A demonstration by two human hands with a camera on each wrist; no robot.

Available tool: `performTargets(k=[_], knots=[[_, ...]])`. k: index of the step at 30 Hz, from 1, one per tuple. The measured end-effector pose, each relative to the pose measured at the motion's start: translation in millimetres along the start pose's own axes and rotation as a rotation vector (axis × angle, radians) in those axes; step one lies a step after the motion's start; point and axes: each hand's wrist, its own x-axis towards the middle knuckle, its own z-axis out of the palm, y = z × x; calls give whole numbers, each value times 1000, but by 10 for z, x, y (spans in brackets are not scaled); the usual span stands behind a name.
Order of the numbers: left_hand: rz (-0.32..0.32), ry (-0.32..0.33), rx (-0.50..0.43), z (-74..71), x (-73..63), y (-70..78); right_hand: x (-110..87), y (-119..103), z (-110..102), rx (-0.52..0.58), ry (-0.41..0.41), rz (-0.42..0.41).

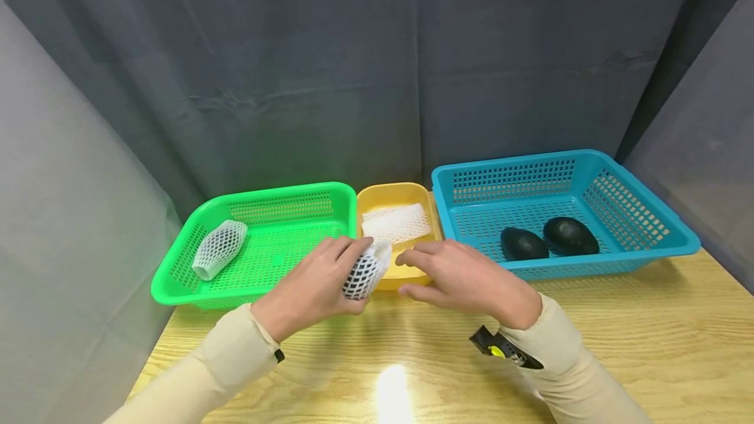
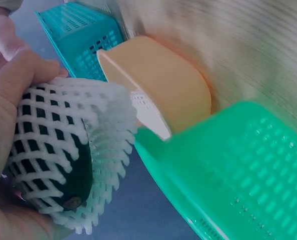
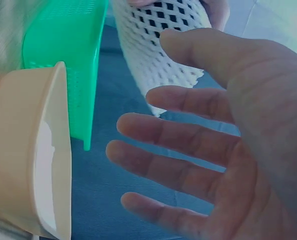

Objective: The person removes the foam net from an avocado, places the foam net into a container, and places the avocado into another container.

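Note:
My left hand point(image 1: 321, 283) grips a dark avocado point(image 2: 81, 182) in a white foam net sleeve point(image 1: 365, 270), held up in front of the small yellow basket. In the left wrist view, the avocado's stem end shows at the sleeve's open end, and the netting extends past it. My right hand point(image 1: 456, 277) is just to the right, fingers spread and relaxed with nothing in them. In the right wrist view, its thumb and fingertips point(image 3: 161, 97) overlap the sleeve's loose end. Flat white foam nets point(image 1: 397, 222) lie in the yellow basket point(image 1: 436, 214) behind the hands.
To the left, a green basket point(image 1: 283, 234) holds one net-covered piece point(image 1: 220, 248). At the right, a blue basket point(image 1: 495, 211) contains two bare dark avocados point(image 1: 570, 235). All three baskets stand on a wooden table point(image 1: 636, 332), with a dark curtain point(image 1: 318, 70) behind.

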Motion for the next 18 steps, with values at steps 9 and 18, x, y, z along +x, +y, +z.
performTargets(k=[9,18], knots=[[18,-56,-62,83,25,84,-28,-44,-74,9,-4,1],[20,-114,-108,181,28,145,-86,-67,-187,-15,60,18]])
